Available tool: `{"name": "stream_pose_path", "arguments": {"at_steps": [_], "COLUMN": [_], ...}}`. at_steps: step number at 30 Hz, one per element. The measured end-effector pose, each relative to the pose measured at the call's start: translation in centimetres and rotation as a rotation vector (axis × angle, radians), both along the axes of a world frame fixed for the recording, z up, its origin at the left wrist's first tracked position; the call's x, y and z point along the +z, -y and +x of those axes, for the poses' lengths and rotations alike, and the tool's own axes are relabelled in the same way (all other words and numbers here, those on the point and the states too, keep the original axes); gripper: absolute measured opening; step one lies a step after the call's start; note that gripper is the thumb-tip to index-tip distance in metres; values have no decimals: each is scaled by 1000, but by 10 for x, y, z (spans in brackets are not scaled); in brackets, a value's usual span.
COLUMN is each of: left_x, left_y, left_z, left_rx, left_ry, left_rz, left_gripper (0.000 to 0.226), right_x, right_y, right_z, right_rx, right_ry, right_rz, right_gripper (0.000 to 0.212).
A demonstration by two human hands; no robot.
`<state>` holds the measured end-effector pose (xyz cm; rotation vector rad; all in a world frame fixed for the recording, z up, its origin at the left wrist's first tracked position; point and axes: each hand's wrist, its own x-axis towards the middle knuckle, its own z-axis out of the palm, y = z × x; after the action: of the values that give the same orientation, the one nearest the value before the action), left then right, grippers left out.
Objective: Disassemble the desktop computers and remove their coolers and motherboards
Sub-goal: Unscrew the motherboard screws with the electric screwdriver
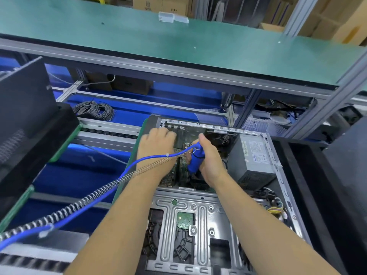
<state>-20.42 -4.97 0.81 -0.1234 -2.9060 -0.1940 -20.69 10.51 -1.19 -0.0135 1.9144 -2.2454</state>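
Blue driver [195, 159] in your right hand [210, 161] — gripped over the motherboard [181, 153].
Left hand [156, 144] rests inside the case [198, 215] — grip unclear.

Open desktop case [208, 195] lying on its side. Right hand [210, 161] grips blue electric screwdriver [195, 160], tip down over the motherboard [178, 167]. Left hand [156, 144] rests on the board near the case's rear edge, fingers curled. Blue cable [95, 199] with coiled spring wrap trails left. Grey power supply [253, 155] at right; green shelf [158, 40] above
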Motion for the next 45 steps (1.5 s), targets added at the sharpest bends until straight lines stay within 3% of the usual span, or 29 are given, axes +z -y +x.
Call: {"name": "stream_pose_path", "arguments": {"at_steps": [4,9,12,15,19,24,35,45], "left_x": [-7,-1,1,0,-2,-7,-11,1], "left_y": [16,14,15,14,14,15,15,12], "left_z": [3,2,1,1,1,2,3,3], "left_rx": [126,210,296,308,301,303,298,305], "left_ry": [174,333,358,336,304,253,201,341], "left_rz": [444,520,497,495,499,476,465,494], "left_gripper": [55,70,78,66,57,48,38,50], "right_x": [-1,-2,-2,-3,-1,2,-3,14], "right_y": [0,-1,-1,0,2,12,5,-5], "right_z": [-1,-3,-3,-2,-1,-5,-7,-11], "right_rx": [-6,-26,-15,-9,51,174,124,-8], "right_ry": [5,19,17,9,-20,-42,-70,-89], "right_rz": [-12,-18,-7,22,124,236,169,55], "right_gripper": [42,51,51,53,38,41,31,42]}}
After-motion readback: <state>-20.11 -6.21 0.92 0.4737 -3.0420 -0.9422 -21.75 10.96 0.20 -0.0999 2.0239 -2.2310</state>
